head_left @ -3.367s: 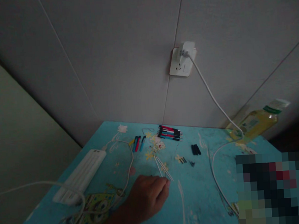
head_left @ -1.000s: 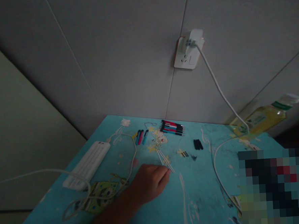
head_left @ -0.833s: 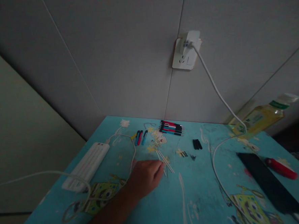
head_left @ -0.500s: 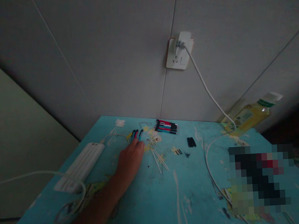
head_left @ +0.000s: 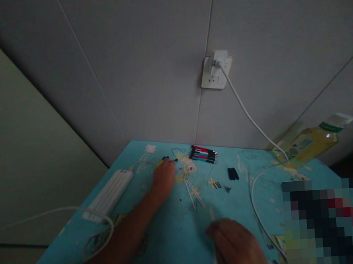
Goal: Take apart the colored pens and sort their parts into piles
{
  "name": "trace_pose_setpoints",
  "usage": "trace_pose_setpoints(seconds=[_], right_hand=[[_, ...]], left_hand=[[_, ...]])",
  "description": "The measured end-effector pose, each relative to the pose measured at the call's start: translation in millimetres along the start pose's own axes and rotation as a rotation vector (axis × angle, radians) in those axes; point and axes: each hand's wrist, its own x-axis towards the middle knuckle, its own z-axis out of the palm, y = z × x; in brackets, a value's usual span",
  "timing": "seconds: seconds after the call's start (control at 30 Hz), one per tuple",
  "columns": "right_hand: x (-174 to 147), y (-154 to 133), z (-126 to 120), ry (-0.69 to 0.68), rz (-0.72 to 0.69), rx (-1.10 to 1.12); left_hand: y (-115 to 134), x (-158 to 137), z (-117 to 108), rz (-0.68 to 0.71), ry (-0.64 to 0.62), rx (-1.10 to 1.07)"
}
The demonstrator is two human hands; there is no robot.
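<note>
My left hand [head_left: 164, 175] reaches to the far left part of the table, its fingers closed down over a small group of pen barrels [head_left: 176, 160]. Only their dark ends show past the fingers, and how many are gripped is hidden. Low in the view, my right hand [head_left: 238, 243] is smeared by motion over the near part of the table, fingers curled downward. Between the hands lie several thin white refills [head_left: 193, 192]. A row of assembled pens [head_left: 203, 154] lies near the wall. Black grips [head_left: 233, 173], small dark tips [head_left: 217, 185] and springs [head_left: 227, 189] sit to the right.
A white power strip [head_left: 108, 196] with a looping cable lies on the left of the blue table [head_left: 177, 235]. From the wall socket [head_left: 217, 75] a white cord runs down to the right. A yellow liquid bottle [head_left: 311, 143] leans there, beside a pixelated patch.
My right hand has come into view from below. My left hand has moved slightly forward and now covers most of the pen barrels. The view has shifted a little.
</note>
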Motion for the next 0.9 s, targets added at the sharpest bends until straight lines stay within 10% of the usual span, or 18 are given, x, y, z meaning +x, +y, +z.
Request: trace_pose_setpoints(seconds=[0.13,0.3,0.47,0.9], right_hand=[[71,12,20,-0.062,0.146,-0.058],[87,26,44,-0.067,0.288,-0.077],[84,28,54,-0.023,0.332,-0.046],[181,23,76,-0.082,0.299,-0.19]], left_hand=[[-3,-9,-14,0.125,0.066,-0.153],[-9,-32,-14,0.233,0.173,-0.393],[-17,-50,2,0.082,0.172,-0.86],[-9,-53,-2,-0.087,0.145,-1.23]])
